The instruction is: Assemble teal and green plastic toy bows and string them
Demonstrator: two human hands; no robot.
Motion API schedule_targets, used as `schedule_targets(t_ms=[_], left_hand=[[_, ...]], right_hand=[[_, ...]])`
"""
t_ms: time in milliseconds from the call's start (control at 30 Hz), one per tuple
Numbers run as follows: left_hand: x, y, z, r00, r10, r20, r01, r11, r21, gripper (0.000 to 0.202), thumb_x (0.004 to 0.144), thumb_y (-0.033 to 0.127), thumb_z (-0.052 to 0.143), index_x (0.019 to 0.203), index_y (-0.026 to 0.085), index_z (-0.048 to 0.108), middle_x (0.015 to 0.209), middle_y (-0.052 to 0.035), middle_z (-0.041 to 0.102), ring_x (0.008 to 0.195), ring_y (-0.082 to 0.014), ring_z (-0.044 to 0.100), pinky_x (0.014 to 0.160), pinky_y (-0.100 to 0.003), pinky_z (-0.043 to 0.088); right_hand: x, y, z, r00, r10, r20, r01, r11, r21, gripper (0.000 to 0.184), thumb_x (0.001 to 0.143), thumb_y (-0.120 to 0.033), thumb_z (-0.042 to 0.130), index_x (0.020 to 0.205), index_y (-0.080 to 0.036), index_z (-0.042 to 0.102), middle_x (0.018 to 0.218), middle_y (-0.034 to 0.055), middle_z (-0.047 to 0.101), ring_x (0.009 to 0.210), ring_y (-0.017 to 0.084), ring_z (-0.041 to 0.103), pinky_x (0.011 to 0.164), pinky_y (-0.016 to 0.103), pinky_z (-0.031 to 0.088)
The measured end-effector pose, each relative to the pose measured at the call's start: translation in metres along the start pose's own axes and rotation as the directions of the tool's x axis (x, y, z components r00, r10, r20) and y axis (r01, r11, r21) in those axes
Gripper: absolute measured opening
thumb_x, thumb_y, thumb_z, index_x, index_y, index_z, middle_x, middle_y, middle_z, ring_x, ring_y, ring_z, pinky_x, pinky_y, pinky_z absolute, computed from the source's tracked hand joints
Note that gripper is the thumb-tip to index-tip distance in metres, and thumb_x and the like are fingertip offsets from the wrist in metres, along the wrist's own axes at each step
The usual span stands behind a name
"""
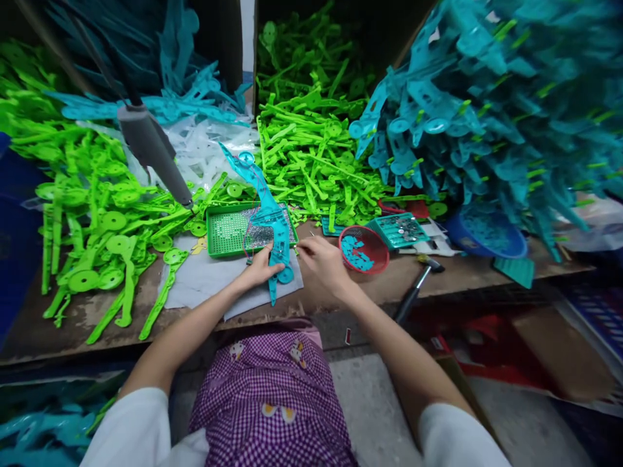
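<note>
My left hand (260, 267) is closed on a long teal plastic part (265, 207) that stands tilted on a grey cloth (204, 279), its top leaning away to the left. My right hand (321, 259) is just to the right of it, fingers pinched on a tiny piece, perhaps a screw, too small to name. A green tray (226, 230) of small metal pieces lies right behind both hands. A grey hanging power screwdriver (153, 152) points down at the tray's left corner.
Heaps of bright green parts (92, 201) cover the left and middle (311, 155) of the wooden bench. Teal parts (487, 97) pile at right. A red basket (364, 250), a second small tray (399, 230), a blue bowl (487, 233) and a hammer (413, 288) sit to the right.
</note>
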State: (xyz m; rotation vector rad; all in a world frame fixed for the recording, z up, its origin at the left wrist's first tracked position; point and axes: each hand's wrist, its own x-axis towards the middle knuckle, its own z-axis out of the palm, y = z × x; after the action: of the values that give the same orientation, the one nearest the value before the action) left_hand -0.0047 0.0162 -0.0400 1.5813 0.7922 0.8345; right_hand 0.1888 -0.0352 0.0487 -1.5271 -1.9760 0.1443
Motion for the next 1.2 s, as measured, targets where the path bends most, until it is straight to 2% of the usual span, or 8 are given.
schedule_targets(t_ms=[133,400,567,700,800,900,1033,1200], left_hand=[[-0.001,-0.002,0.001,1.000,0.009,-0.022,-0.009,1.000,-0.014,0.069,0.070,0.028,0.074,0.132,0.015,0.047,0.128,-0.0108,0.059,0.116,-0.0286,0.055,0.104,-0.043,0.040],[0.001,0.000,0.003,1.000,-0.020,-0.018,0.020,1.000,0.000,0.071,0.068,0.018,0.071,0.134,0.012,0.044,0.130,-0.0128,0.057,0.117,-0.0297,0.055,0.105,-0.044,0.040],[0.002,-0.002,0.002,0.999,-0.036,-0.026,0.035,0.999,-0.030,0.073,0.068,0.021,0.072,0.135,0.014,0.044,0.132,-0.0114,0.057,0.122,-0.0300,0.052,0.108,-0.044,0.038],[0.001,-0.002,0.001,0.999,-0.037,0.006,0.037,0.999,-0.040,0.067,0.069,0.024,0.073,0.130,0.014,0.047,0.130,-0.0120,0.058,0.120,-0.0309,0.053,0.107,-0.045,0.038],[0.000,0.001,0.001,1.000,-0.019,0.025,0.020,0.998,-0.063,0.065,0.071,0.025,0.070,0.130,0.013,0.047,0.128,-0.0128,0.059,0.118,-0.0302,0.054,0.105,-0.043,0.040],[-0.001,0.003,0.002,1.000,0.014,0.013,-0.013,0.997,-0.074,0.066,0.072,0.027,0.070,0.131,0.012,0.045,0.130,-0.0133,0.057,0.119,-0.0293,0.054,0.105,-0.042,0.040],[-0.001,0.004,0.001,1.000,-0.010,0.004,0.010,0.997,-0.079,0.068,0.069,0.029,0.075,0.129,0.013,0.048,0.126,-0.0126,0.059,0.117,-0.0298,0.055,0.103,-0.043,0.040],[0.000,0.001,-0.002,0.997,-0.076,-0.005,0.075,0.994,-0.082,0.068,0.066,0.027,0.077,0.127,0.013,0.050,0.118,-0.0109,0.062,0.107,-0.0284,0.059,0.098,-0.044,0.044]], right_hand=[[0.015,-0.028,0.036,0.996,0.015,0.093,-0.007,0.996,-0.090,0.018,0.090,-0.019,0.051,0.093,-0.017,0.068,0.091,0.0088,0.068,0.084,0.019,0.064,0.073,0.028,0.047],[0.019,-0.033,0.037,0.954,0.061,0.294,0.036,0.949,-0.313,0.018,0.089,-0.013,0.050,0.089,-0.019,0.067,0.093,0.0109,0.066,0.083,0.020,0.061,0.067,0.028,0.044],[0.002,-0.030,0.035,0.988,0.154,-0.002,-0.153,0.984,0.093,0.017,0.088,-0.023,0.054,0.099,-0.023,0.066,0.095,0.0078,0.069,0.085,0.021,0.064,0.076,0.033,0.051],[-0.012,-0.043,0.045,0.812,0.538,-0.226,-0.339,0.751,0.566,0.022,0.082,-0.037,0.062,0.097,-0.021,0.062,0.090,0.0057,0.068,0.081,0.018,0.066,0.075,0.034,0.056],[-0.003,-0.058,0.062,0.710,0.679,-0.187,-0.329,0.554,0.765,0.026,0.076,-0.039,0.066,0.093,-0.019,0.059,0.084,0.0042,0.067,0.075,0.017,0.065,0.073,0.034,0.057],[0.022,-0.070,0.073,0.715,0.682,-0.151,-0.251,0.453,0.855,0.030,0.072,-0.039,0.070,0.092,-0.019,0.058,0.082,0.0032,0.066,0.074,0.016,0.064,0.072,0.034,0.058],[0.035,-0.067,0.067,0.735,0.655,-0.177,-0.215,0.472,0.855,0.031,0.072,-0.040,0.069,0.094,-0.020,0.059,0.087,0.0042,0.068,0.079,0.016,0.065,0.075,0.034,0.058],[-0.019,-0.025,0.051,0.743,0.667,0.052,-0.463,0.457,0.759,0.033,0.063,-0.042,0.075,0.082,-0.018,0.064,0.076,0.0029,0.069,0.065,0.016,0.064,0.065,0.033,0.057]])
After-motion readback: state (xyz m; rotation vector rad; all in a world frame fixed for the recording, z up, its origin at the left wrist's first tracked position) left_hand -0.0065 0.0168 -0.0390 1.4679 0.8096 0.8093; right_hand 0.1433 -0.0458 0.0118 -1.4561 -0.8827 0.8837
